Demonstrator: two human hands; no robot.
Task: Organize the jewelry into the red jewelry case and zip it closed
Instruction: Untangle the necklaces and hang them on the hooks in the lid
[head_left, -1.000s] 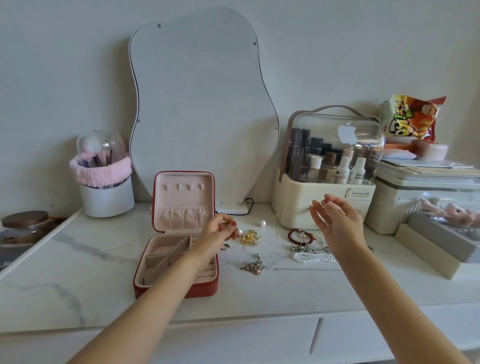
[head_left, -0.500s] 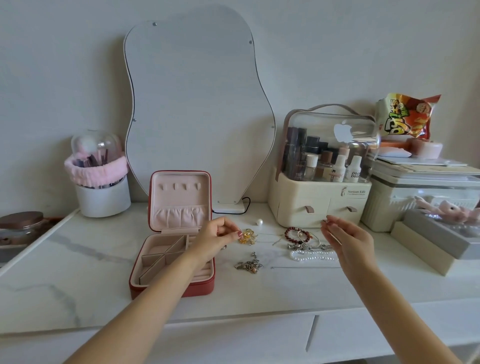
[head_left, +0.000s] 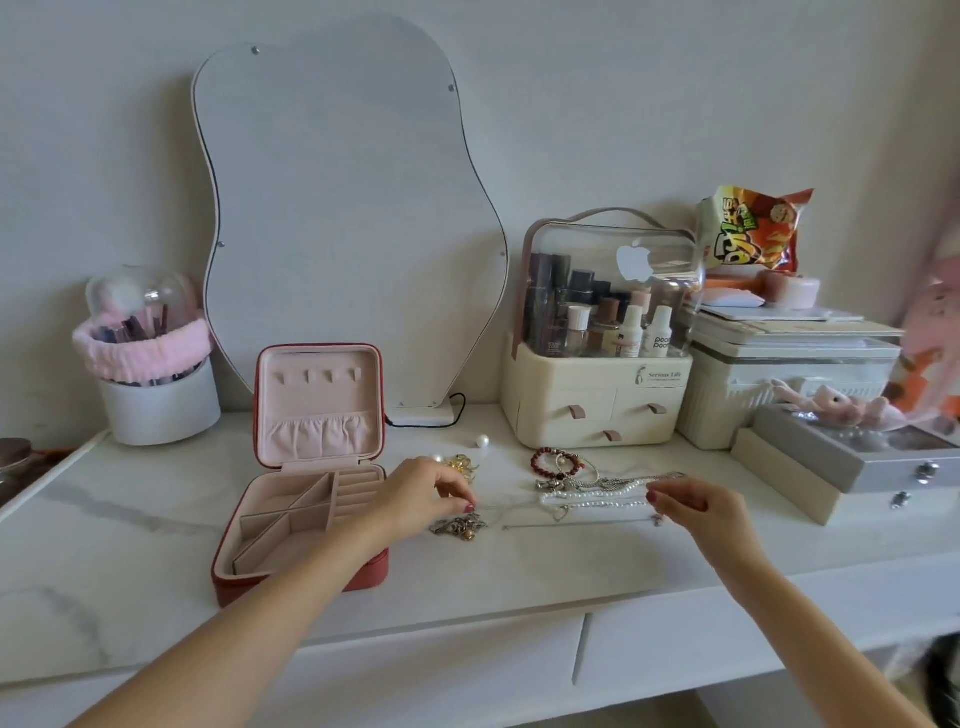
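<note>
White marble tabletop (head_left: 130, 519), thin chain (head_left: 519, 503) pinched between both hands (head_left: 421, 493) (head_left: 691, 506), beside open red jewelry case (head_left: 306, 525).

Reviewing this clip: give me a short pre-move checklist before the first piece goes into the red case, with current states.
1. Red jewelry case open, lid upright: ok.
2. Compartments look empty and free: ok.
3. Left hand fingertips pinched at a thin chain: grip cannot tell.
4. Right hand at the chain's other end: grip cannot tell.
5. Chain clear of pearl strand: cannot tell.
6. Jewelry stowed: not ok, all on the tabletop.
</note>
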